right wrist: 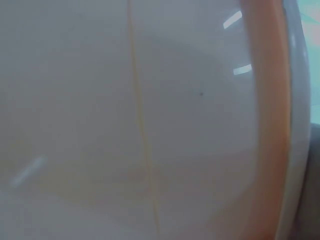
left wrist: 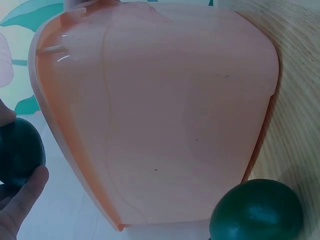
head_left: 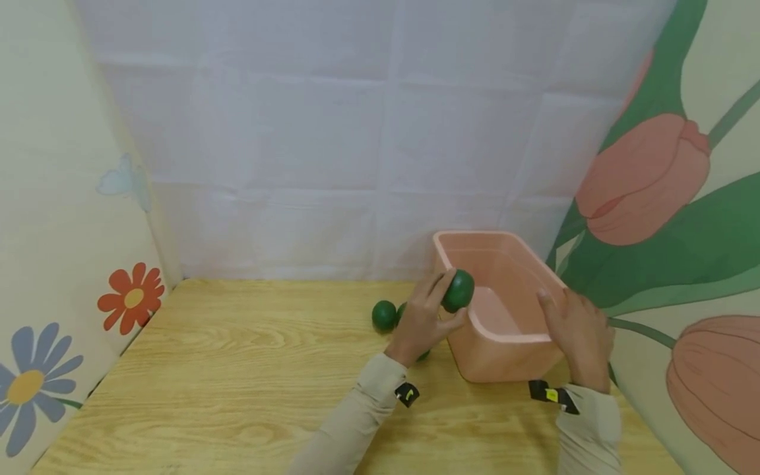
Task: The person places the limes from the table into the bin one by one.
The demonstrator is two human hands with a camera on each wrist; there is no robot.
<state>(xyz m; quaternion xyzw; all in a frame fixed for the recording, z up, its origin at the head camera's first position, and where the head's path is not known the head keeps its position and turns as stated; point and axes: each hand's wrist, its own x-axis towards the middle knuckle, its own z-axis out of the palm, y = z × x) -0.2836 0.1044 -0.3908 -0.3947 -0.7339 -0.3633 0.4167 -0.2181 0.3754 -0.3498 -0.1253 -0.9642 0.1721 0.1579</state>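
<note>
My left hand [head_left: 420, 321] pinches a dark green, smooth, round fruit [head_left: 460, 290] above the left rim of a pink plastic bin [head_left: 505, 359]. In the left wrist view the held fruit [left wrist: 20, 150] sits between thumb and fingers at the left edge, beside the bin's rim. My right hand [head_left: 583, 338] grips the bin's right rim near the front corner, thumb on the inner side. The visible floor of the bin is bare. Only the bin's wall [right wrist: 200, 125] and rim fill most of the right wrist view.
More green fruits [head_left: 384, 316] lie on the wood-grain table [head_left: 255, 389] left of the bin, some partly hidden behind my left hand. One fruit [left wrist: 257, 212] lies close to the bin's base. A white cloth [head_left: 285, 145] hangs behind; flower-printed walls [head_left: 647, 178] stand at both sides.
</note>
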